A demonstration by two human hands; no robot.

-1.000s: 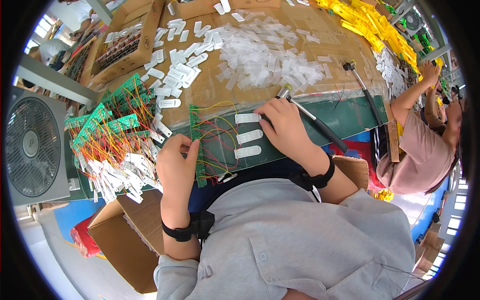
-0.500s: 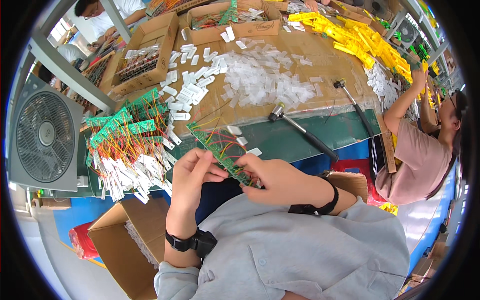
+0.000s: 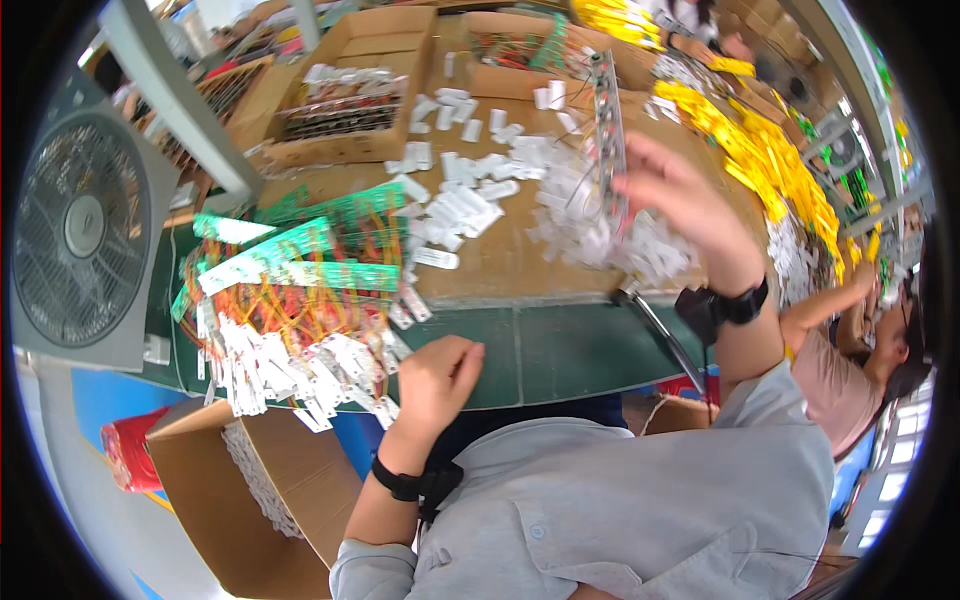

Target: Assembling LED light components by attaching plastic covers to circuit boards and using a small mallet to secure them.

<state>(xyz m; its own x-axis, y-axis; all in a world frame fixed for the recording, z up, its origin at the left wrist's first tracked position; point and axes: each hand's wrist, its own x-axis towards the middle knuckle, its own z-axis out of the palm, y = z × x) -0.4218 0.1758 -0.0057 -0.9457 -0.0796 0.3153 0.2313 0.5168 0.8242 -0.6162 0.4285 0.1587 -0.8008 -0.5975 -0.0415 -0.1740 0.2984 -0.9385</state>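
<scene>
My right hand [image 3: 680, 205] is raised over the table and grips a narrow green circuit board [image 3: 606, 130], seen edge-on, with thin wires and white tags hanging from it. My left hand [image 3: 438, 380] rests at the front edge of the green table mat [image 3: 560, 345] with its fingers curled and nothing in them. Just left of it lies a pile of green boards with orange and yellow wires and white tags [image 3: 300, 290]. A black band sits on each wrist.
A grey fan [image 3: 75, 225] stands at the left. Cardboard boxes [image 3: 350, 85] and loose white tags [image 3: 460, 195] cover the brown tabletop. Yellow parts [image 3: 770, 160] lie far right, a seated person [image 3: 850, 360] beside them. An open carton [image 3: 240, 500] stands below the table.
Both hands held the board close to my body; now my right hand alone has lifted it up over the table. My left hand has let go and dropped to the table edge.
</scene>
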